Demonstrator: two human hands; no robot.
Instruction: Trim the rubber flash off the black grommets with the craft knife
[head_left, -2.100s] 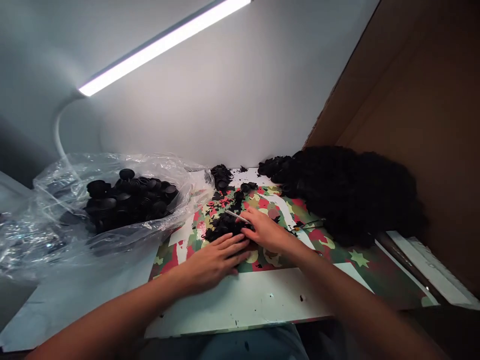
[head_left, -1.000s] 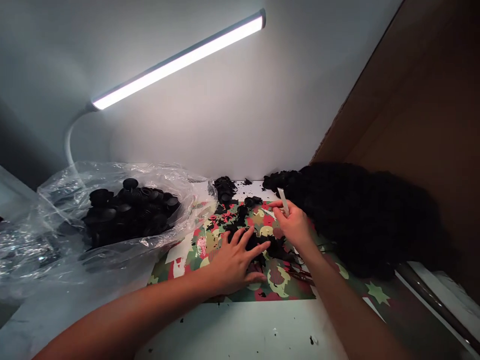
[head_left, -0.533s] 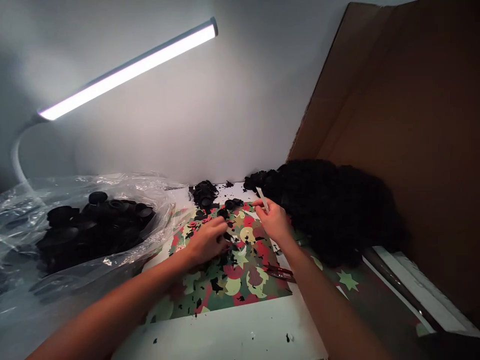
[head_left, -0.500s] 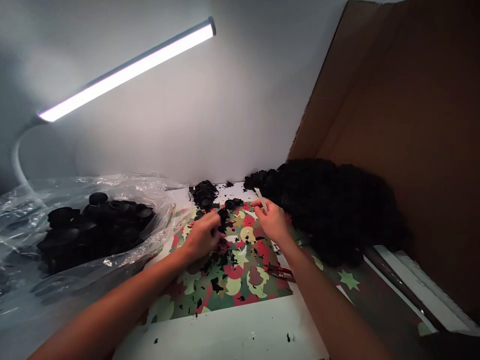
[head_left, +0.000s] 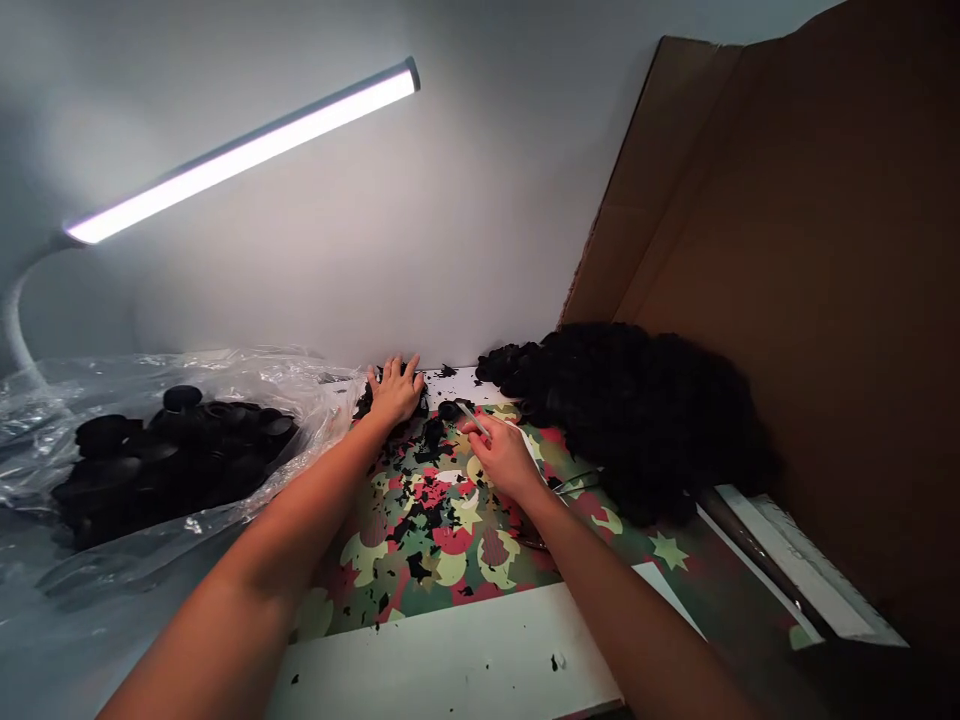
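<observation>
At the far edge of the red, green and pale-yellow patterned sheet sits a low pile of thin black scraps, and the left hand is right on top of it. That hand is palm down with fingers spread wide; the palm side is hidden, so can't tell if any bits are caught underneath. The right hand is over the far part of the sheet, to the right of the pile and apart from it, pinching a thin whitish stick between thumb and fingers. Stick's tip shows just beside a small clump of curled black pieces near the sheet's far edge.

Loose black bits are strewn across the middle of the sheet. Off its left side there's a crinkly clear plastic bag with a load of round-topped black pieces in it. Big fuzzy-looking black heap on the sheet's right side, too dark to make out properly, and beyond that a tall brown cardboard panel. Along the sheet's near edge runs a plain white strip with a few dark crumbs on it. High above the sheet, over to the left, a white bar lamp is lit.
</observation>
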